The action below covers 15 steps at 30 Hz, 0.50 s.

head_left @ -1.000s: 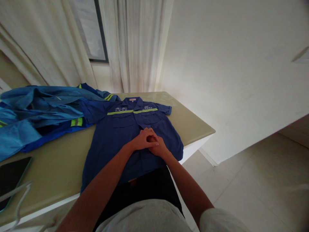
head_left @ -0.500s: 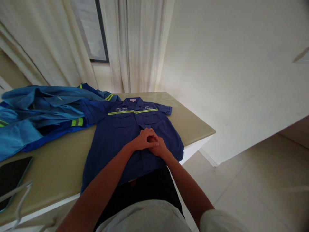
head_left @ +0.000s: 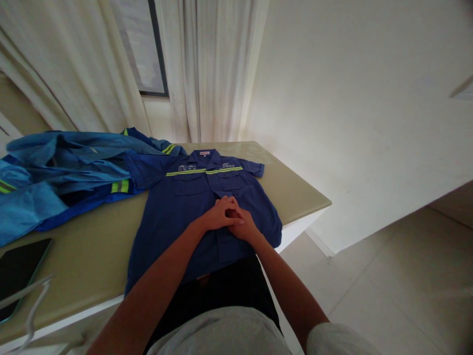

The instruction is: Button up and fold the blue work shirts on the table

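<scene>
A dark blue short-sleeved work shirt point(head_left: 173, 217) with a yellow-green reflective stripe across the chest lies flat, front up, on the beige table point(head_left: 88, 251), its hem hanging over the near edge. Both my hands meet on the shirt's button strip at mid-front. My left hand point(head_left: 217, 216) lies on top with its fingers curled and pinched at the strip. My right hand point(head_left: 247, 229) sits just under and to the right, fingers closed against the same spot. What is pinched between the fingers is hidden.
A heap of lighter blue work clothes point(head_left: 55, 172) with reflective bands covers the table's left. A dark tablet point(head_left: 18, 268) and a white wire hanger point(head_left: 31, 303) lie at the near left. Curtains point(head_left: 207, 69) hang behind; the table corner point(head_left: 325, 201) ends at tiled floor.
</scene>
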Each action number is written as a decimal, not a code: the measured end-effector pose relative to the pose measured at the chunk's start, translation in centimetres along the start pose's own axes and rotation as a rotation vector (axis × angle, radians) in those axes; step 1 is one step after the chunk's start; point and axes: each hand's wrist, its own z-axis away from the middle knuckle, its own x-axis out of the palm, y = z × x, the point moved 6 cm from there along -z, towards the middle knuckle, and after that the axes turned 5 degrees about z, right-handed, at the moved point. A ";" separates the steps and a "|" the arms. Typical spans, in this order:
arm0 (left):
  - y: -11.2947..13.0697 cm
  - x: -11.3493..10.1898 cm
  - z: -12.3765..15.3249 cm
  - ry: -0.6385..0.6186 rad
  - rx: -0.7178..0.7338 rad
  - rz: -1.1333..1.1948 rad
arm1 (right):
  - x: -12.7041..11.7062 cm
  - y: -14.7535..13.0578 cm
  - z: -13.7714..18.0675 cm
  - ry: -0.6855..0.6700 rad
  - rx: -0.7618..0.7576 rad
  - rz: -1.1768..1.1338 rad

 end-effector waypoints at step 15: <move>-1.4 -1.8 -0.9 0.174 0.013 0.068 | 0.6 0.0 -0.4 -0.024 0.024 0.069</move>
